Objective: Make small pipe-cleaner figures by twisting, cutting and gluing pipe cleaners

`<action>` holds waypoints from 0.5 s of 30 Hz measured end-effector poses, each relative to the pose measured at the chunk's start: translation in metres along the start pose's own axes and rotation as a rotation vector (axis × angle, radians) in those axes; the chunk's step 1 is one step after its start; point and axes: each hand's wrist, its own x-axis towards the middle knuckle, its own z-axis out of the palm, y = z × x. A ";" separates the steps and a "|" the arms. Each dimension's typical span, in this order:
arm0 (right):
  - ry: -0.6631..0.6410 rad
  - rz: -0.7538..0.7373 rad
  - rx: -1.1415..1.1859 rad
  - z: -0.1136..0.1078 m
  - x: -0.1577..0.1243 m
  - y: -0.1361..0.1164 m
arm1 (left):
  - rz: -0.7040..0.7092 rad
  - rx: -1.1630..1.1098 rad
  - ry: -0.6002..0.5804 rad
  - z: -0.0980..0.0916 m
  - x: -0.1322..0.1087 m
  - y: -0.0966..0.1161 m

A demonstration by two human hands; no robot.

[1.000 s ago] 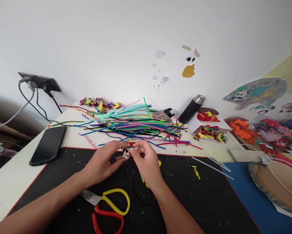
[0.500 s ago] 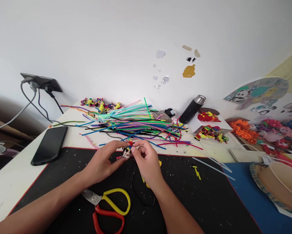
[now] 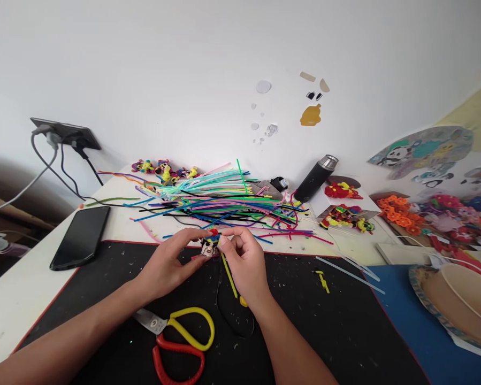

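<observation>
Both my hands meet over the far edge of a black mat point(image 3: 344, 331). My left hand point(image 3: 168, 264) pinches a small pipe-cleaner figure point(image 3: 210, 244) with a red top and a black-and-white face. My right hand point(image 3: 244, 262) is closed on the same figure from the right, and a yellow pipe cleaner point(image 3: 230, 278) hangs down from its fingers toward the mat. A thin black wire loops on the mat below my right wrist. Just beyond the hands lies a big pile of coloured pipe cleaners point(image 3: 224, 200).
Yellow-and-red scissors point(image 3: 180, 337) lie on the mat near my left forearm. A black phone point(image 3: 81, 236) rests at the left, a dark flask point(image 3: 315, 178) at the back, finished pipe-cleaner figures point(image 3: 346, 216) to the right, and a woven tray point(image 3: 457, 305) at the far right.
My hands lifted the figure slightly. The yellow pipe cleaner, earlier mostly hidden behind my right hand, now shows hanging straight down from my fingers.
</observation>
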 end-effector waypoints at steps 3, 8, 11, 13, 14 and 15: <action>-0.004 -0.020 -0.023 0.002 -0.001 0.002 | 0.019 -0.006 -0.004 0.000 0.000 0.001; -0.011 -0.024 -0.057 0.004 -0.002 0.005 | 0.027 -0.006 -0.021 0.003 -0.001 0.000; -0.021 -0.020 -0.066 0.005 -0.002 0.005 | 0.027 -0.007 -0.016 0.003 -0.001 0.000; -0.027 -0.023 -0.077 0.005 -0.002 0.005 | 0.029 -0.010 -0.018 0.003 -0.001 0.001; -0.029 -0.024 -0.081 0.005 -0.002 0.005 | 0.031 -0.009 -0.019 0.003 -0.001 0.001; -0.031 -0.027 -0.086 0.005 -0.002 0.005 | 0.031 -0.007 -0.018 0.003 -0.001 0.001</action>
